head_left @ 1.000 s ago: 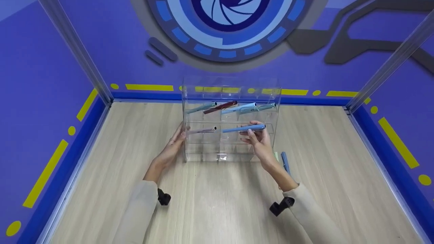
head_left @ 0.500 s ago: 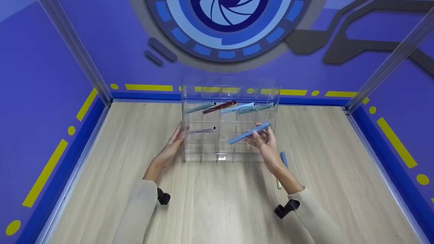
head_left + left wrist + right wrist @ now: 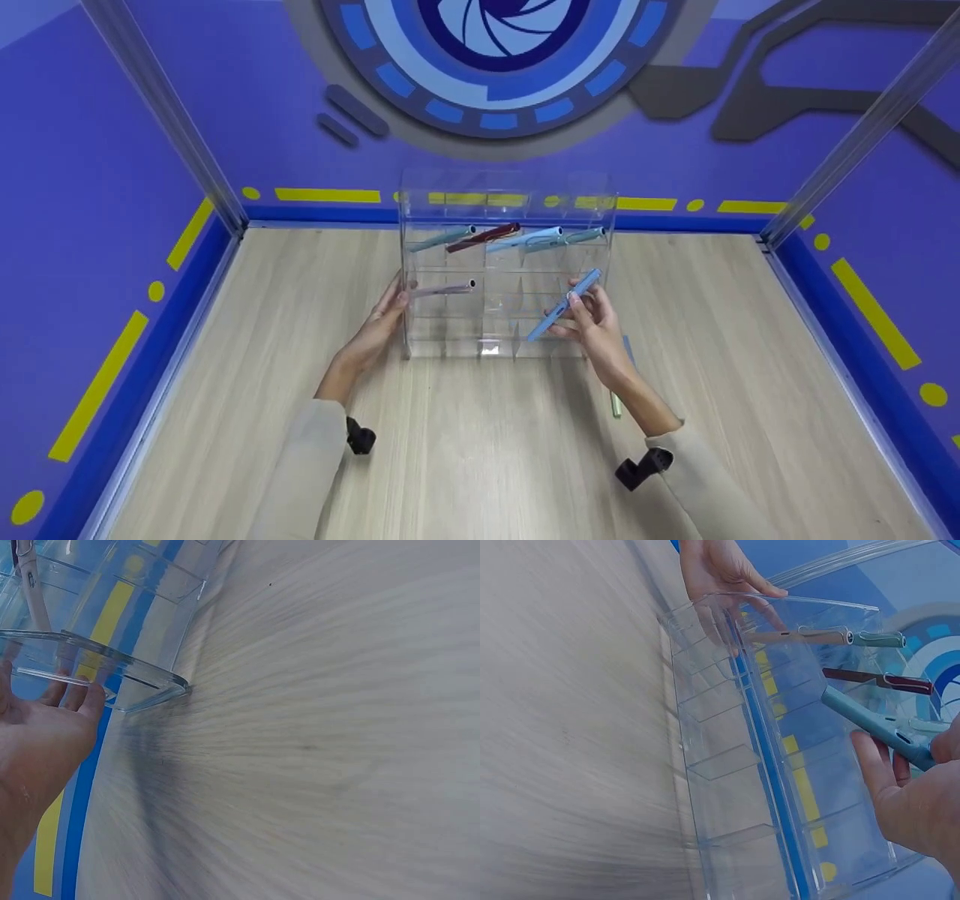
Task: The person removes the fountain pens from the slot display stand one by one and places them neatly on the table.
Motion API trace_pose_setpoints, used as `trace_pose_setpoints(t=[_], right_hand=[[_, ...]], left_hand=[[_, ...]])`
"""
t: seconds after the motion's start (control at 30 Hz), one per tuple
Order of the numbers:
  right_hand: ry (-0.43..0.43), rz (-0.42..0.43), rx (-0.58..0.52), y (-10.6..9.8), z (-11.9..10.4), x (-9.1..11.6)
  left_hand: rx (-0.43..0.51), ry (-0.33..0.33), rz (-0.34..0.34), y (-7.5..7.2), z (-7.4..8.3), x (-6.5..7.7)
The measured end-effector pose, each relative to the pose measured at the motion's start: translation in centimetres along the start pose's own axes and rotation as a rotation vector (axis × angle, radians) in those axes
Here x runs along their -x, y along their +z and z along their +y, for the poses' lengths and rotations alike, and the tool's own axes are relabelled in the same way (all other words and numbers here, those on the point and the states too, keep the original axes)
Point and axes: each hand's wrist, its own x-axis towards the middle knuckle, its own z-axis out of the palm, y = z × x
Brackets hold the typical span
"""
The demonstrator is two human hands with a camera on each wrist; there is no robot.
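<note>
A blue fountain pen [image 3: 562,306] is pinched between the thumb and fingers of my right hand [image 3: 600,334], slanting in front of the lower right of a clear acrylic pen rack [image 3: 499,349]. My left hand [image 3: 375,326] rests against the rack's left side, its fingers extended along the panel. On the upper tier lie a teal pen [image 3: 442,238], a dark red pen [image 3: 484,237], a light blue pen [image 3: 525,238] and another teal pen [image 3: 585,237]. One tier down, a pale greyish pen [image 3: 442,288] lies at the left, near my left fingers.
Beside my right wrist, a light green pen [image 3: 616,405] and another blue pen [image 3: 628,346], partly hidden by the wrist, lie on the wooden table [image 3: 480,465]. Blue-purple panels [image 3: 315,161] wall the table at the back and sides.
My right hand has drawn the blue pen off the rack's lower tier, moving right and slightly down, and the pen has tilted from nearly level to steep. My left hand stays put.
</note>
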Motion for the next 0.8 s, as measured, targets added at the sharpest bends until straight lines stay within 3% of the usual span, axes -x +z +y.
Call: trace_pose_setpoints(t=[0.3,0.8], right_hand=[[0.009,-0.003,0.068,-0.7,0.3,0.3],[0.071,0.041,0.055,-1.6,0.3,0.4]], left_hand=[[-0.012,0.008,0.002,-0.1,0.0,0.0],[-0.047,-0.027,0.023,-0.2,0.0,0.1]])
